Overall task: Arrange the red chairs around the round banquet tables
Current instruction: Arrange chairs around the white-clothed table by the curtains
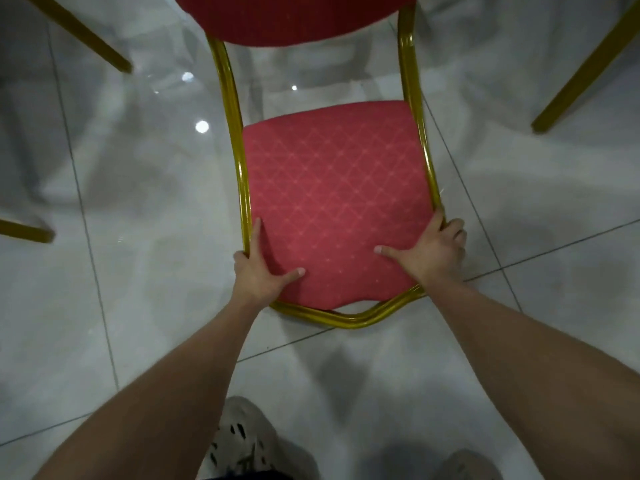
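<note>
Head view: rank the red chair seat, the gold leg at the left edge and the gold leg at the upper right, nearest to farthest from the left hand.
1. Red chair seat: the left hand grips its near left corner.
2. Gold leg at the left edge: same side.
3. Gold leg at the upper right: across the chair.

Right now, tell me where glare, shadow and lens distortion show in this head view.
Head view: bright glare spots on the glossy grey tiled floor; soft shadows fall around the red padded gold-framed chair; wide-angle distortion bends the tile joints.
</note>
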